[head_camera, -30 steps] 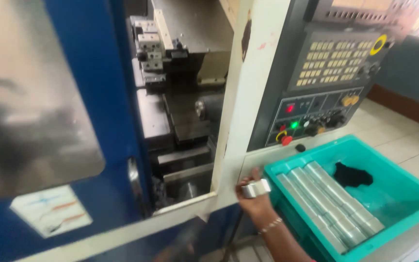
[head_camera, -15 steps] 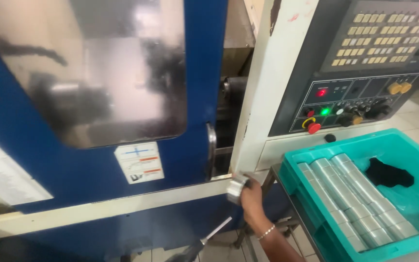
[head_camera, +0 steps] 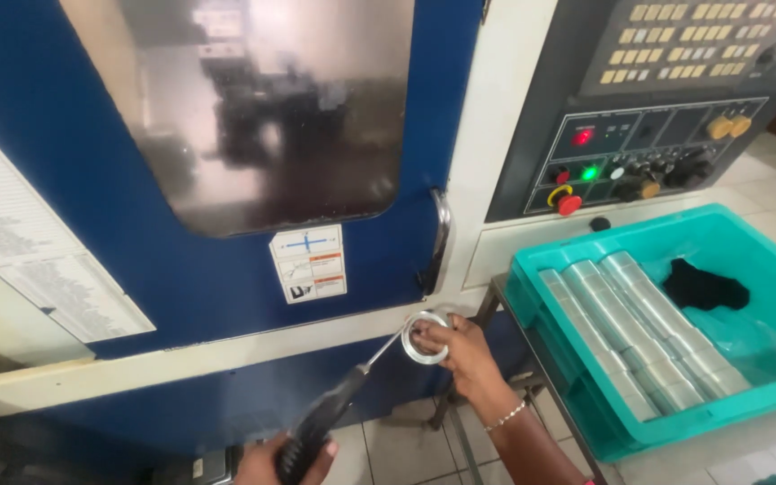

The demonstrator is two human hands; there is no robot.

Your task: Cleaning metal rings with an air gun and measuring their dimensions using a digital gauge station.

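Big blue machine door fills my view, w/ a shiny window in it. Stuff behind the glass is dark and blurry, can't make it out. To the right is a gray button panel, cut off at the top edge. Tile floor below.

My right hand is shut on a small silver ring, held up just in front of the white strip under the door. The ring's hole faces up toward me; fingers cover part of its right side.

My left hand is at the bottom edge, mostly cut off, fingers wrapped around a dark tool. The tool's long side runs from low left up to the right, and its thin metal tip meets the ring. Can't tell if the tip goes inside.

Right of my hands is a teal bin on a metal table. Rows of silver tubes lie in it, plus a black rag.
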